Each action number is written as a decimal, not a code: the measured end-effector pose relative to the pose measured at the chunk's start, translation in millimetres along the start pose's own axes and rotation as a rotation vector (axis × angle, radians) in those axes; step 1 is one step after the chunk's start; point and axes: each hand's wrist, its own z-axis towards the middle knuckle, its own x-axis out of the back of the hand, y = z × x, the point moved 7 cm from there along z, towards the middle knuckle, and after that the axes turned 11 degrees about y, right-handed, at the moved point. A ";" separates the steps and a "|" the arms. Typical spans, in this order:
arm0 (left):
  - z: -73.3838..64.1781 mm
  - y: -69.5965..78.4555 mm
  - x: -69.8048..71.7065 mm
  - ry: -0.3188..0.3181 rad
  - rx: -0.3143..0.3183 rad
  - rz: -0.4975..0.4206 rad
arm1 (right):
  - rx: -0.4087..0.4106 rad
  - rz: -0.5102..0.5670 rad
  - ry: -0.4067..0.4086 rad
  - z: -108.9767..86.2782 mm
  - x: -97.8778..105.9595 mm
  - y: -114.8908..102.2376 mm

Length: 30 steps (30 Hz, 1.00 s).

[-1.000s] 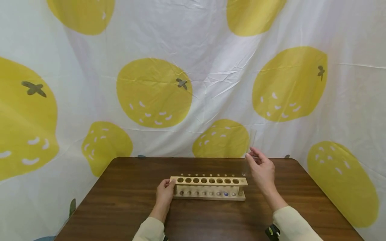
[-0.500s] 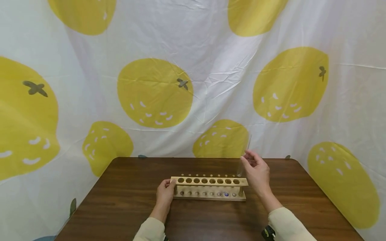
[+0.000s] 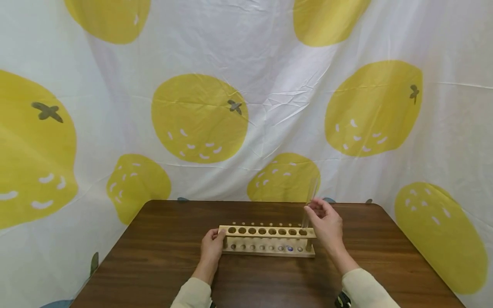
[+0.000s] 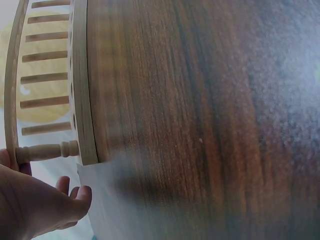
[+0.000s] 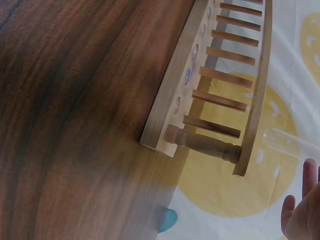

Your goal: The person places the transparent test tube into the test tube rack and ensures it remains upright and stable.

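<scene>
A wooden test tube rack (image 3: 267, 253) stands upright on the table, a row of round holes along its top board and small hollows in its base. My left hand (image 3: 210, 250) grips the left end of the top board between thumb and fingers. In the left wrist view that hand (image 4: 37, 202) is at the board's end beside the turned post. My right hand (image 3: 327, 222) pinches a clear glass test tube (image 3: 312, 190), slightly tilted, its rounded bottom close over the rightmost hole. In the right wrist view the tube (image 5: 287, 142) is just above the top board.
The dark wooden table (image 3: 161, 239) lies under the rack, and its far edge meets a hanging cloth (image 3: 269, 128) printed with lemons. A row of thin wooden pegs (image 5: 227, 77) rises from the back of the rack. One base hollow shows blue (image 3: 290, 248).
My right hand has moved left and slightly down, bringing the test tube from right of the rack to over its rightmost hole. The left hand keeps its hold on the rack.
</scene>
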 end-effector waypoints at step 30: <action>-2.2 1.8 1.0 0.005 0.004 -0.003 | 0.025 -0.152 -0.040 -20.0 -1.0 28.0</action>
